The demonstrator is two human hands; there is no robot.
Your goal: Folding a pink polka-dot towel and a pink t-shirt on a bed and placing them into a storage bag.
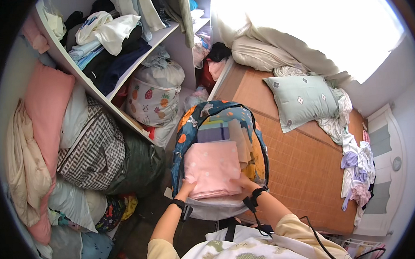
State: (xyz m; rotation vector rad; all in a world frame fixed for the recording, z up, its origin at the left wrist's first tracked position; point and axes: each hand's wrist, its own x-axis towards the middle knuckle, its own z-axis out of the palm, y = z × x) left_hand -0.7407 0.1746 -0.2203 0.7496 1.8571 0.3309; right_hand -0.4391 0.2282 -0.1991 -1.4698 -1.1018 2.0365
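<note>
A folded pink cloth with pale dots [212,165] lies at the near side of an open, patterned backpack [180,130]. My left hand [189,188] grips its near left edge, and my right hand [241,183] has hold of the right edge; the fingers of both are partly hidden. Behind the cloth, inside the bag, stand a dark blue checked item [213,132] and some brown paper-like pieces [238,142]. The bag's unzipped flap [214,209] folds down toward my body, its pale lining showing.
A bed with a brown woven mat [299,167] is on the right, bearing a green pillow [303,99] and piled clothes [358,171]. Shelves of clothes [109,36] and a fruit-print bag [154,102] stand left. A houndstooth bag [94,151] and bedding [48,112] crowd the left side.
</note>
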